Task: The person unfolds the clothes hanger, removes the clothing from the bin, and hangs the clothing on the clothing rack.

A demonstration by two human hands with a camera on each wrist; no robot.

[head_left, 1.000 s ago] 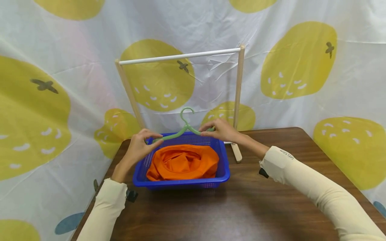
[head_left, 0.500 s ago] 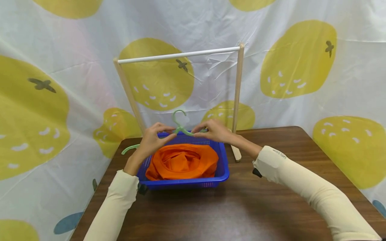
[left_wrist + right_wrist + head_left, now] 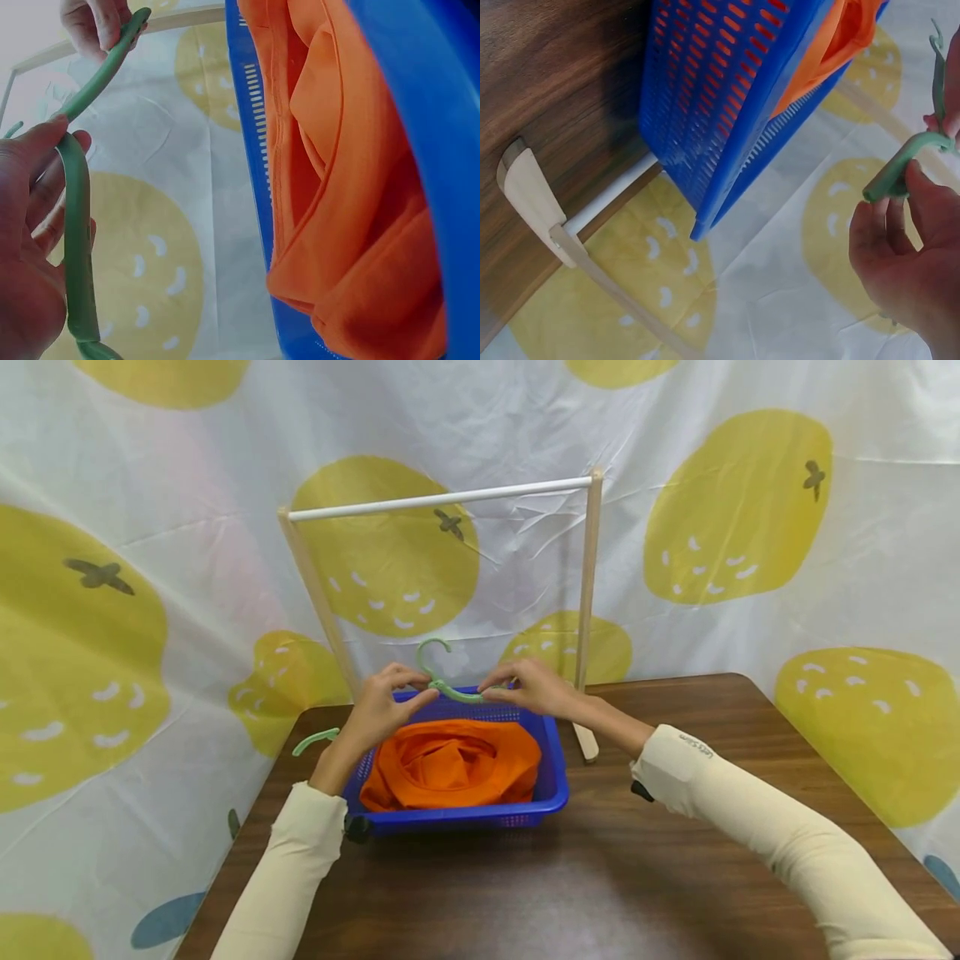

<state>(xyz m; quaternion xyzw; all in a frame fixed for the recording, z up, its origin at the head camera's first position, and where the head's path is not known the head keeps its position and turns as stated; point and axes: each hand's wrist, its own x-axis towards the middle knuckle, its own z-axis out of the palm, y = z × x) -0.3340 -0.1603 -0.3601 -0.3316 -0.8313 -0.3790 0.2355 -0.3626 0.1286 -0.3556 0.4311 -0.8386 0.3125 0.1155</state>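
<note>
Above the back rim of a blue basket, both hands hold a green clothes hanger (image 3: 461, 695), its hook pointing up. My left hand (image 3: 382, 702) pinches it close to the centre, just under the hook; one hanger arm shows past the wrist on the left. With thumb and fingers, my right hand (image 3: 534, 687) grips the other arm near its end, as the right wrist view also shows on the hanger (image 3: 904, 169). An orange piece of cloth (image 3: 450, 764) lies bunched inside the blue basket (image 3: 480, 814), below the hands.
Behind the basket stands a rack with wooden posts (image 3: 588, 593) and a white top bar (image 3: 442, 499). Its right foot (image 3: 587, 743) rests on the brown wooden table (image 3: 675, 852). A fruit-patterned curtain (image 3: 720, 643) hangs around the back and sides.
My left hand has slid right along the hanger from its left arm to near the centre. The hanger has shifted left, and my right hand now holds closer to its end.
</note>
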